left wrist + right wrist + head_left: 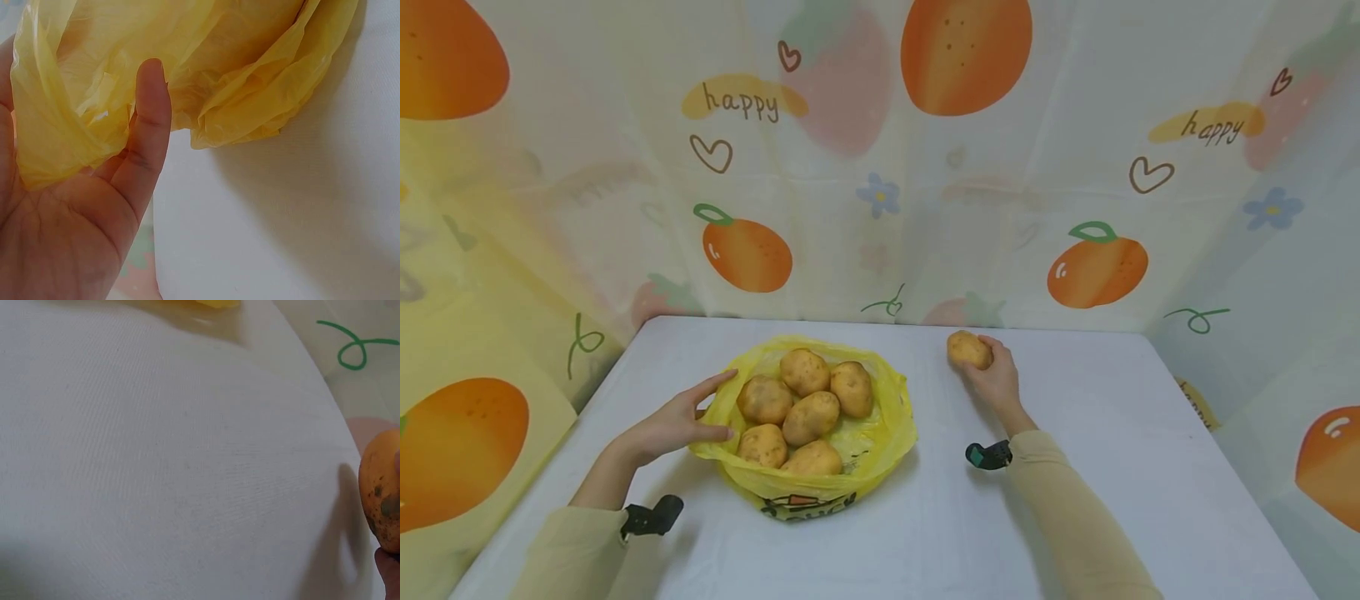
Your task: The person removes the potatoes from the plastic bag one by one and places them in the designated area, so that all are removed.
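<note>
Head view: The right hand [996, 382] grips a potato [967, 349] right of centre in the frame. Risk: a smooth, rounded skin held near the fingertips may slip, and a dropped potato could roll across the table [925, 542]. The left hand [668, 427] holds the bag [898, 433] by its rim, left of centre. Risk: a hard pull on this side may tip the bag, letting the loose load [810, 419] (six potatoes can be counted) spill at the lower rim. Position: the gripped potato lies at the upper left of the right hand, between thumb and fingers, apart from the bag.

Left wrist view: Thin film passes between the digits at the left of the frame. Risk: thin plastic may stretch or tear if pinched hard. No potato can be made out here.

Right wrist view: The potato shows at the right edge, cut off by the frame; a fingertip [389, 572] meets its lower end. The rest of the grip lies mostly out of frame, so its firmness cannot be told.
</note>
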`<state>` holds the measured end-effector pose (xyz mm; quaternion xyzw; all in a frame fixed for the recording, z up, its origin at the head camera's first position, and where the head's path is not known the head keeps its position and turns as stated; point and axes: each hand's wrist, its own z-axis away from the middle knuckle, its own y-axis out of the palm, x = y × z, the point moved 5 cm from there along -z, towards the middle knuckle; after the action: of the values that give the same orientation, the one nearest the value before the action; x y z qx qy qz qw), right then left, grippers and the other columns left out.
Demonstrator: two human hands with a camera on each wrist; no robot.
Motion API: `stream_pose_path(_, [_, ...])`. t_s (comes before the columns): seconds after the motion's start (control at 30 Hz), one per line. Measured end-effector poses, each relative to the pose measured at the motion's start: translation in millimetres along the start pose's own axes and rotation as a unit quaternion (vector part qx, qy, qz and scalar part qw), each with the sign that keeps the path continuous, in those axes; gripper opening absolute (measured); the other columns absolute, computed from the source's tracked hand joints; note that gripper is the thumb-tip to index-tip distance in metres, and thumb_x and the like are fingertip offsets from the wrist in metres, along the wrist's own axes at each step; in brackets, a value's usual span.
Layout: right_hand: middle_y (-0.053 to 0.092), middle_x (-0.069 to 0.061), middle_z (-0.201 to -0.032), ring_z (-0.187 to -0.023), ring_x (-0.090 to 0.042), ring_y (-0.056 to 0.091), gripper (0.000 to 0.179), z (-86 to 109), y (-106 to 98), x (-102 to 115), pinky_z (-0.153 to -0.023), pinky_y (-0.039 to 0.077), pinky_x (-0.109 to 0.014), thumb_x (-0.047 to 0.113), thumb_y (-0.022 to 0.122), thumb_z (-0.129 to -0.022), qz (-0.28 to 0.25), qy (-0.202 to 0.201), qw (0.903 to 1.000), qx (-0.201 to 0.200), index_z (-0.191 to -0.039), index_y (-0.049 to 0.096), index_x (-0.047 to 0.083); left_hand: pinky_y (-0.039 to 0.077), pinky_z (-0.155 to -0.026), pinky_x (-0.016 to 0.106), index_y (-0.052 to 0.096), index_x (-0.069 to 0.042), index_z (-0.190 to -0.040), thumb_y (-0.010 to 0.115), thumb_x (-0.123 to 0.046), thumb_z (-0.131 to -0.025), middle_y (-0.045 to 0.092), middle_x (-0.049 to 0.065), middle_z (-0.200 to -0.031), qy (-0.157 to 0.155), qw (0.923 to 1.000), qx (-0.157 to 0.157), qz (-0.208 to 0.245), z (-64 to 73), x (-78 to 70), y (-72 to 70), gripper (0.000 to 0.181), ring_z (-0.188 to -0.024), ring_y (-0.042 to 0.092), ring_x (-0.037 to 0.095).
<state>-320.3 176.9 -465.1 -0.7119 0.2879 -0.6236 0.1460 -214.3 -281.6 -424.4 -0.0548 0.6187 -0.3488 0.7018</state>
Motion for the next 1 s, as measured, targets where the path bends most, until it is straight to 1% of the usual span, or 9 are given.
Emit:
stream_pose_path(0.27, [0.048,-0.021,-0.126,-0.117,-0.035,0.044,0.056,1.3,1.1,-1.8,-0.099,0.032,-0.047,0.012,0.068,-0.078,0.009,-0.006,0.9999,-0.003,-0.129,0.046,0.001,0.041,-0.091,0.045,0.013,-0.019,-0.149,0.071,-0.026,-0.080,0.007,0.016,-0.153,0.002,1.0000,0.005,0.009,-1.9,0.1,1.5,0.091,-0.126,0.034,0.047])
stream_pose_path(0.43, [0.047,-0.023,-0.126,-0.117,-0.036,0.042,0.056,2.2,1.9,-2.2,-0.099,0.031,-0.048,0.011,0.068,-0.078,0.007,-0.020,0.9998,0.000,-0.128,0.045,-0.001,0.041,-0.091,0.045,0.013,-0.020,-0.149,0.072,-0.027,-0.079,0.007,0.016,-0.153,0.002,1.0000,0.004,0.006,-2.5,0.6,1.9,0.091,-0.127,0.032,0.047])
stream_pose_path(0.53, [0.047,-0.023,-0.126,-0.116,-0.035,0.042,0.053,2.3,2.2,-3.0,-0.098,0.032,-0.048,0.012,0.066,-0.080,0.002,-0.022,0.9997,0.003,-0.128,0.046,-0.001,0.041,-0.091,0.045,0.012,-0.020,-0.149,0.072,-0.026,-0.080,0.007,0.015,-0.153,0.001,1.0000,0.004,0.007,-2.3,0.1,2.0,0.091,-0.126,0.033,0.047])
stream_pose_path(0.7, [0.045,-0.022,-0.125,-0.116,-0.034,0.042,0.047,2.2,2.7,-4.8,-0.098,0.032,-0.047,0.015,0.061,-0.085,-0.008,-0.014,0.9998,0.009,-0.127,0.046,0.001,0.041,-0.091,0.044,0.012,-0.019,-0.149,0.071,-0.024,-0.080,0.006,0.016,-0.153,0.000,1.0000,0.004,0.007,-2.2,-1.9,1.8,0.091,-0.127,0.032,0.047])
stream_pose_path(0.87, [0.043,-0.024,-0.128,-0.119,-0.035,0.040,0.053,2.2,2.6,-6.1,-0.100,0.031,-0.047,0.013,0.061,-0.085,-0.017,-0.014,0.9997,0.012,-0.133,0.041,0.000,0.043,-0.088,0.041,0.012,-0.020,-0.149,0.071,-0.023,-0.081,0.006,0.016,-0.153,-0.003,1.0000,0.005,0.007,-2.3,-1.7,0.8,0.091,-0.126,0.034,0.047])
stream_pose_path(1.0, [0.041,-0.025,-0.130,-0.121,-0.036,0.039,0.060,3.6,3.2,-6.0,-0.102,0.031,-0.047,0.014,0.061,-0.086,-0.019,-0.010,0.9995,0.024,-0.137,0.035,0.000,0.043,-0.089,0.042,0.011,-0.020,-0.149,0.071,-0.023,-0.081,0.005,0.015,-0.153,0.001,1.0000,0.007,0.006,-2.0,-0.7,-0.3,0.091,-0.127,0.031,0.049])
